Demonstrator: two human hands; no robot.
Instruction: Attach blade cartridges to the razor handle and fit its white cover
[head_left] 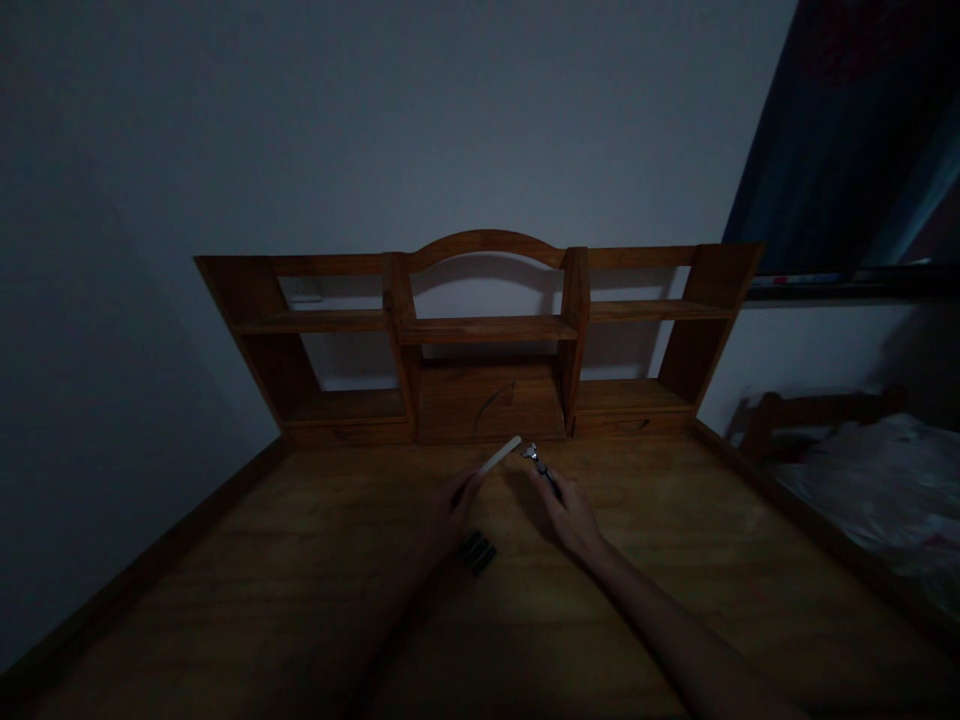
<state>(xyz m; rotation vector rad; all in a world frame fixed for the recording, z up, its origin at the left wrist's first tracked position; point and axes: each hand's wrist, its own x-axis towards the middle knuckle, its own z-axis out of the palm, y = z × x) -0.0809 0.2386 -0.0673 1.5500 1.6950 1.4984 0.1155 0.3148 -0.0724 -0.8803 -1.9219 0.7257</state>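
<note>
In the head view, my left hand is closed around the lower end of a flat, pale stick with a rounded tip, slanting up to the right. My right hand grips what looks like a razor, with a shiny silver head and dark handle. The razor's head points up-left, close to the stick's tip; whether they touch is hard to tell. Below my left hand, several small black pieces lie side by side on the wooden desk. Dim light hides their details.
A wooden shelf unit with small drawers stands along the desk's back edge, against a pale wall. Raised wooden edges run down both sides of the desk. To the right are a plastic-covered heap and a dark curtain.
</note>
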